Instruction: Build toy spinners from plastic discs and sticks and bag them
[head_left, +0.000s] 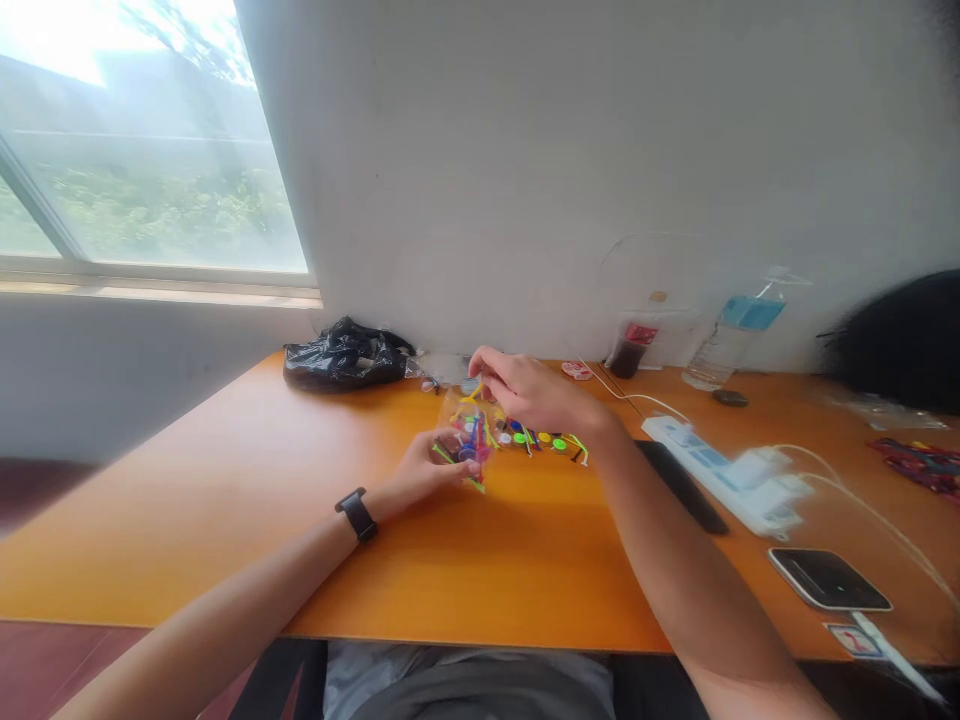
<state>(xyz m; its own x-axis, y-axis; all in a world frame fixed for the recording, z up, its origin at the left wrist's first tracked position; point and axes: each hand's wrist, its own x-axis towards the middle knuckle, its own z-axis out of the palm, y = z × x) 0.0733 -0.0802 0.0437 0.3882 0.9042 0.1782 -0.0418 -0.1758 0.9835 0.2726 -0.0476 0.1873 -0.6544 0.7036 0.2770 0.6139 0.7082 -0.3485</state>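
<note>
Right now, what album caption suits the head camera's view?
Left hand holding a clear plastic bag of small multicoloured pieces, right hand pinching a slim yellow strip, over a glossy orange table.

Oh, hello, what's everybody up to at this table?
One person sits working with bare hands. The left hand holds a clear bag with colourful pieces in it. The right hand is above the bag, with what looks like a yellow strip at its fingertips. More loose pieces lie on the table beside the bag.
</note>
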